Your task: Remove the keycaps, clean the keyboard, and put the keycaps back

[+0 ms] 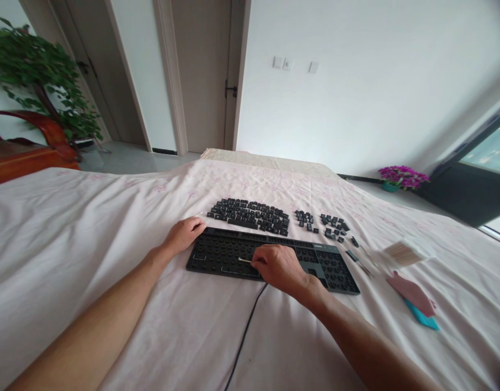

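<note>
Between the right hand's (pixel 279 267) pinched fingers (pixel 258 264) | a cotton swab (pixel 245 260) was gripped, its tip on the bare keyboard (pixel 217 252) just left of them | left hand (pixel 185 233) rested loosely curled, holding nothing, on the keyboard's far-left corner | loose keycaps (pixel 250 214) lay just beyond | swab packet (pixel 400 253) well right.

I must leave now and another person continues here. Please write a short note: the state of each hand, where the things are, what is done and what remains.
Left hand: rests on the top left corner of the keyboard, steadying it.
Right hand: holds a cotton swab, tip on the bare key bed.
Removed keycaps: in groups on the sheet behind the keyboard.
Box of swabs and pink cloth: to the right.
Done: keycaps are off.
Left: swabbing seems in progress; keycaps are not yet back on.
</note>
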`<state>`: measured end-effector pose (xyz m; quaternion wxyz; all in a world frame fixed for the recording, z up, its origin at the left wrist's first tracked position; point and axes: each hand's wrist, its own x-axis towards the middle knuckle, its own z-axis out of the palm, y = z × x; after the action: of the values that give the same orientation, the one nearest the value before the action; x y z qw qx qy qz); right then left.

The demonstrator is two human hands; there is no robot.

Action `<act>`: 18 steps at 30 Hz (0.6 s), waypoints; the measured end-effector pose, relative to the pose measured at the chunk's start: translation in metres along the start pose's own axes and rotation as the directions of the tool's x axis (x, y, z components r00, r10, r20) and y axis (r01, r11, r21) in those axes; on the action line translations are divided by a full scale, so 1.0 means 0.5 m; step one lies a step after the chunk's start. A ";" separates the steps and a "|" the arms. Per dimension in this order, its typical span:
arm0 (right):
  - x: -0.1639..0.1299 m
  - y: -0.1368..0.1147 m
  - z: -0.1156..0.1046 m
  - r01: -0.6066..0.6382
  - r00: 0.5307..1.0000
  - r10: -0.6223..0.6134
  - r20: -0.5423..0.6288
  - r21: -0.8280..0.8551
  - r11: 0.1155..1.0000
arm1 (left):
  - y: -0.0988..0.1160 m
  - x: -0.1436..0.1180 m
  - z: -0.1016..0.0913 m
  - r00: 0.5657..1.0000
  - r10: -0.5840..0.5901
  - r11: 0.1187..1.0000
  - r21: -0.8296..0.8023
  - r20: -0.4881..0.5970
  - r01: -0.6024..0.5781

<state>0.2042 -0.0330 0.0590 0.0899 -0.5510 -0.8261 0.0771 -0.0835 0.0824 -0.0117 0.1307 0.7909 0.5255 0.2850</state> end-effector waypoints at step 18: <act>0.027 0.008 -0.008 -0.051 0.998 0.052 0.023 -0.070 0.996 | -0.004 0.000 0.001 1.000 -0.013 1.000 0.004 -0.004 0.013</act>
<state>0.2036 -0.0190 0.0627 0.0582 -0.5739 -0.8148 0.0575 -0.0845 0.0834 -0.0132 0.1299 0.7871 0.5315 0.2847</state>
